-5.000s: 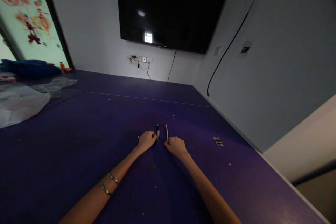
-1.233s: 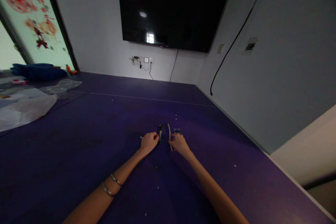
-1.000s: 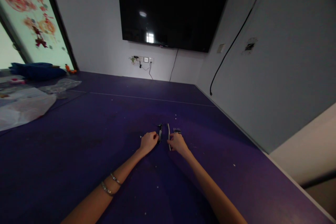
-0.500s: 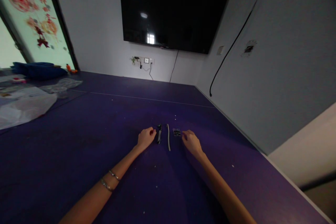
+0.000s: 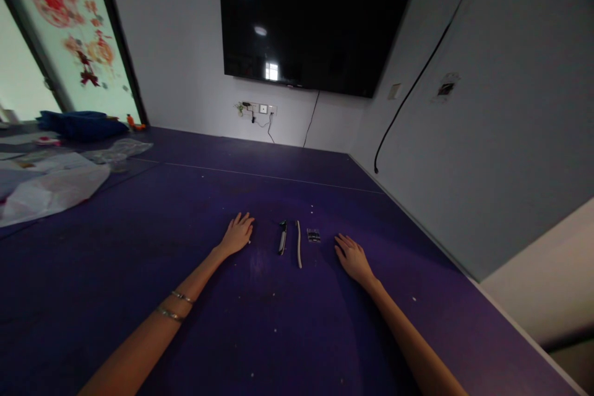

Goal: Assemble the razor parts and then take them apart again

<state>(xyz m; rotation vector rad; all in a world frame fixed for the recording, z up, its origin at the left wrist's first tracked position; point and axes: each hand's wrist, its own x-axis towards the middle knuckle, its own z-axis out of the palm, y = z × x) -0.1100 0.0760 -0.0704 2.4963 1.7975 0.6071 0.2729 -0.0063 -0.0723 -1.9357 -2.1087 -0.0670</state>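
My left hand [image 5: 237,232] lies palm down on the purple surface [image 5: 195,334], fingers spread, holding nothing. To its right, and apart from it, lies a slim black-and-grey handled tool [image 5: 283,239] with a dark head at its far end; its kind is too small to make out. Beside that rests a thin, slightly bent whitish stick or piece of cable [image 5: 299,246]. A small clear packet with dark contents [image 5: 314,235] sits right of the stick. My right hand [image 5: 352,257] rests flat and open, a short way right of the packet, touching none of these things.
A black television [image 5: 315,18] hangs on the far wall above sockets [image 5: 263,109] and cords. At left lie plastic sheeting [image 5: 60,189] and dark blue cloth [image 5: 83,125]. A black cable [image 5: 413,86] hangs along the right wall. Small white bits dot the surface.
My left hand has moved left, away from the black-and-grey tool, and its fingers have spread. My right hand has shifted right from the packet and flattened. The view has turned slightly.
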